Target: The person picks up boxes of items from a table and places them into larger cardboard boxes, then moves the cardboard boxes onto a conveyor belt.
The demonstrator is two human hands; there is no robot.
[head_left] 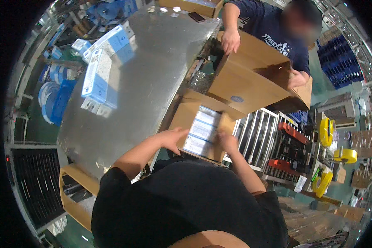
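An open cardboard carton stands in front of me with its flaps up. Several white and blue boxes lie in a row inside it. My left hand rests at the carton's left side, thumb apart from the outstretched fingers, holding nothing. On the opposite side, my right hand is at the carton's right flap; motion blur smears its fingers, so their grip is unclear. Just beyond, a co-worker's two hands hold a larger open carton.
To the left is a metal table with white-and-blue boxes and a phone on it. A roller conveyor and a red and black taping machine stand to the right, near yellow tape rolls.
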